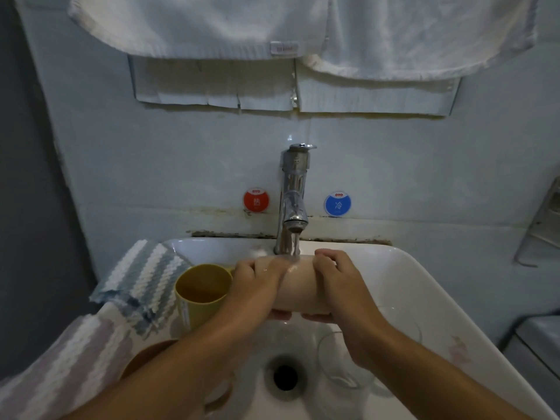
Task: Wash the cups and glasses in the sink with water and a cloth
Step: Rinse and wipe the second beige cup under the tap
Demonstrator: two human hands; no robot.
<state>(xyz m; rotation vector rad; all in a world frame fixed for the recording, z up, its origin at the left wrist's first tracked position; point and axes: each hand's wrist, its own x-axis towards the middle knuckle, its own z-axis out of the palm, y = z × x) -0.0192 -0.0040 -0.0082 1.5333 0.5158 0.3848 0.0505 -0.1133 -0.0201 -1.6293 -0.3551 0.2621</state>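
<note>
The left hand [257, 283] and right hand [336, 280] both grip a pale cup [298, 291] lying sideways under the running faucet [292, 201], above the sink [424, 298] centre. Current step, by judgement: rinsing. Next, the cup needs the striped cloth [145, 277] on the sink's left rim; the yellow cup [201, 291] and glass [342, 368] wait in the basin.

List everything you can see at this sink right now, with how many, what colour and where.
pink cup: one, pale pink, held sideways under the running tap
yellow cup: one, yellow, upright at the basin's left
brown cup: one, brown, lower left, partly hidden by the arm
glass: one, clear, in the basin right of the drain
striped cloths: two, blue-white and lilac-white, on the left rim
tap: one, chrome, running
sink: one, white
stickers: two, red and blue, on the wall
towels: two, white, hanging above
hands: left and right, gripping the pink cup
</note>
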